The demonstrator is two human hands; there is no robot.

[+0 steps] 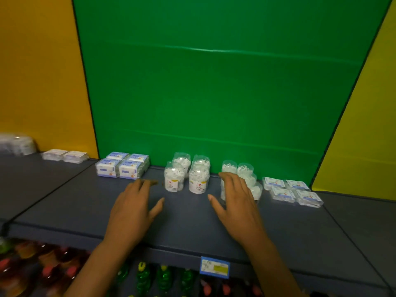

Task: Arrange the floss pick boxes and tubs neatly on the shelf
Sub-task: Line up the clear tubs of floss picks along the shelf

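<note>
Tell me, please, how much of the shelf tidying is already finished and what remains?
Mostly done, it seems. The blue boxes sit in a tight square at the back left, the middle tubs form a neat cluster, and the flat packs lie in a grid on the right. The right hand is at the right tubs, which look less even. The left hand hovers open, holding nothing.
</note>
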